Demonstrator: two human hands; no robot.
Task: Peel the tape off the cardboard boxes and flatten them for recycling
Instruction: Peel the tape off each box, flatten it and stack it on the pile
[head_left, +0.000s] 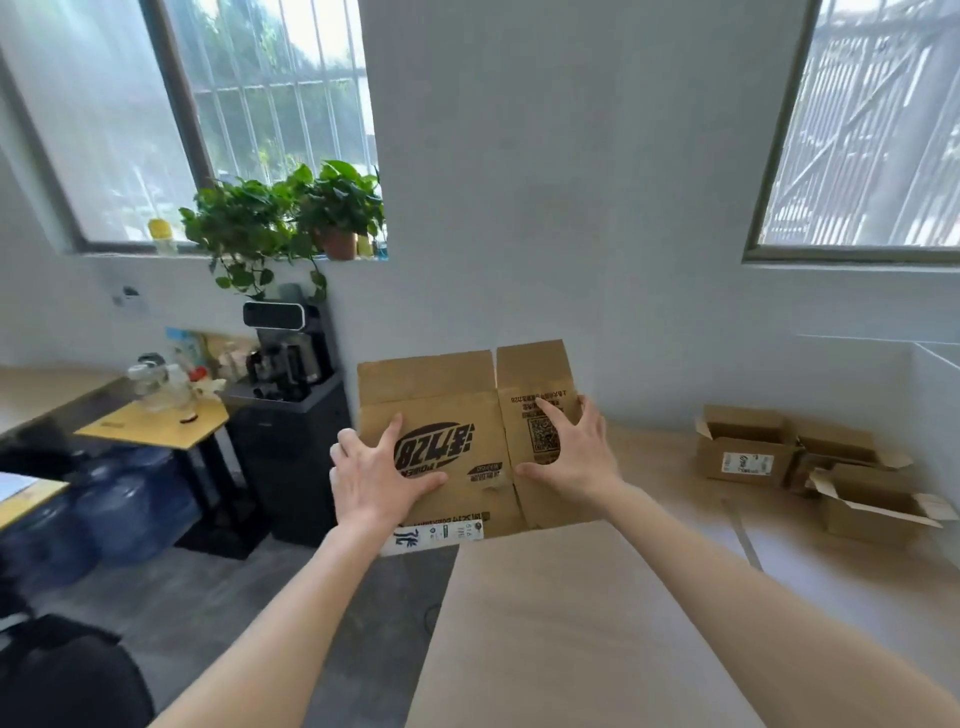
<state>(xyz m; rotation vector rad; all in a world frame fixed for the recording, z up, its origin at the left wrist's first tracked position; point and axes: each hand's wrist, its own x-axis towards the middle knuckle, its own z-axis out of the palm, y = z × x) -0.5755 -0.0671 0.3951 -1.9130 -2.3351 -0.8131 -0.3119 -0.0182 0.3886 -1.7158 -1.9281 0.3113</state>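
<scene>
Beige worktop (597, 623) carries a flattened cardboard box (457, 415) at its far left edge, printed "128" upside down beside a QR code. Left hand (374, 478) and right hand (576, 452) press it, fingers spread wide. Open boxes (748, 447) sit well apart, right.

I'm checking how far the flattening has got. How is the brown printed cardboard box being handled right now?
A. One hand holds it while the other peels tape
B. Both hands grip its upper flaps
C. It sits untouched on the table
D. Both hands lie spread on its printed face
D: the left hand and the right hand both lie with fingers spread on the printed face of the brown printed cardboard box, at the far end of the tan table.
</scene>
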